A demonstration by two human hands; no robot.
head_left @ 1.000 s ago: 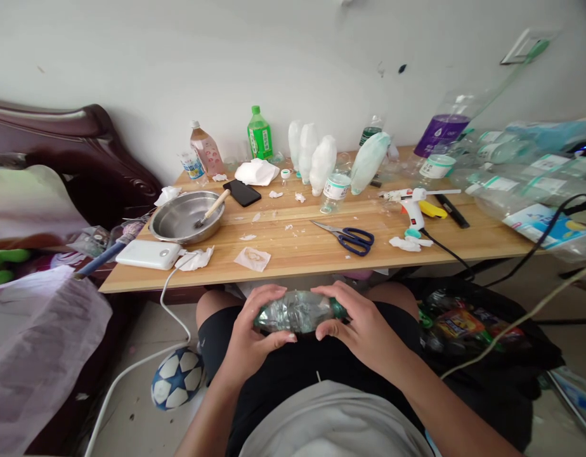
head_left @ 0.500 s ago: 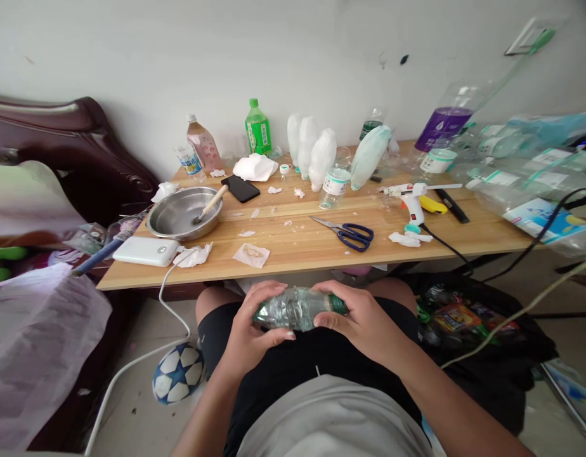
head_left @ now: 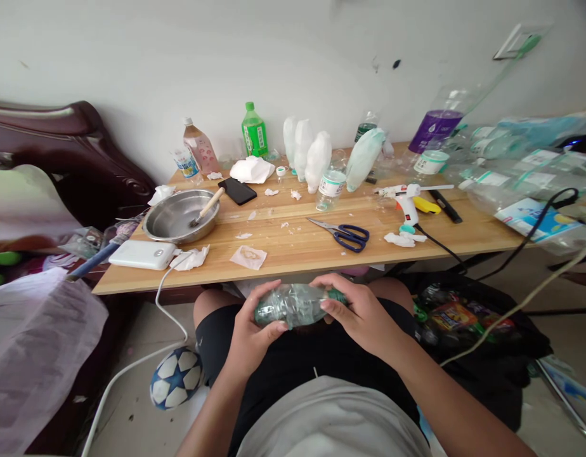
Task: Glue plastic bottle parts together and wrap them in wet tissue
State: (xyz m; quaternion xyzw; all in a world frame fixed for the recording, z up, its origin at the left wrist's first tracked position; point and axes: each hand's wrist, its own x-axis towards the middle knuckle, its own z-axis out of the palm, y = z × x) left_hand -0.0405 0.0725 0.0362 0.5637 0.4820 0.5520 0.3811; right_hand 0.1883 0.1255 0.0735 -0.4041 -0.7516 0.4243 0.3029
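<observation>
The held bottle (head_left: 292, 304) is clear green, the scissors (head_left: 338, 230) dark blue and silver, the ball (head_left: 177, 378) white with a blue star, the surface (head_left: 288, 251) stripy brown.

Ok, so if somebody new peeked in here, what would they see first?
Probably the shiny clear plastic bottle, held sideways between the left hand and the right hand, in front of the table. Next might come the bright green bottle at the back of the table and the purple-labelled bottle farther right. Low on the left, a blue-and-white ball sits on the floor.
</observation>
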